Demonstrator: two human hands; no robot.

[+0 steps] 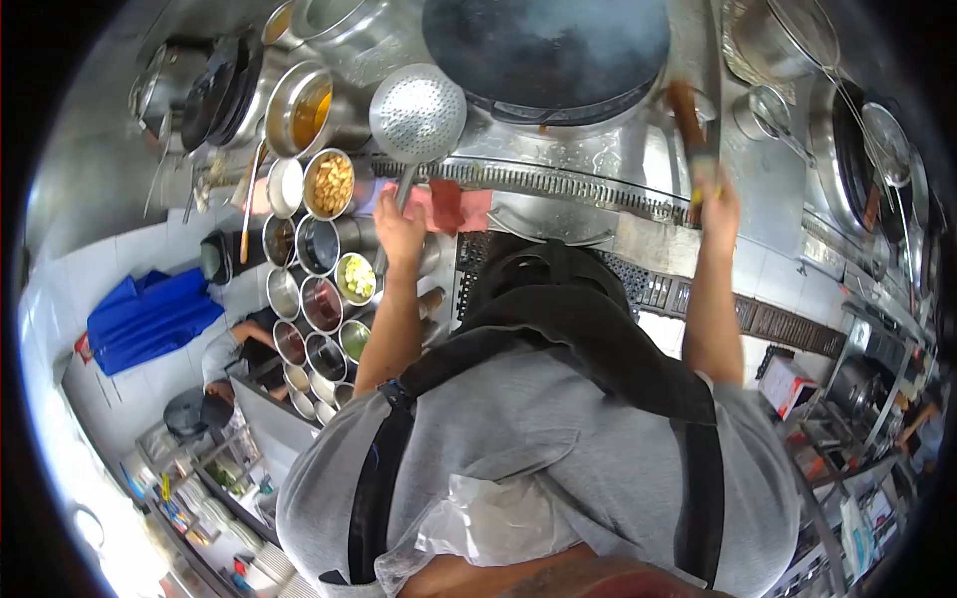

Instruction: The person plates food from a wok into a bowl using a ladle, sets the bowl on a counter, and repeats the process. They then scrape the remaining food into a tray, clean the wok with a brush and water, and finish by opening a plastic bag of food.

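Observation:
My left hand (399, 231) is closed around the handle of a round perforated metal skimmer (417, 110), whose head is raised over the stove's front edge, just left of a big dark wok (546, 40). My right hand (718, 204) grips a brown wooden handle (686, 118) that points up toward the right side of the wok; what is at its far end is hidden. A little steam hangs over the wok. A red cloth (449, 204) lies on the stove rim between my hands.
Several round metal bowls of seasonings and sauces (329, 184) stand in rows to the left. More pots and strainers (877, 140) hang at the right. Another person (234, 349) works at the lower left near a blue cover (150, 314).

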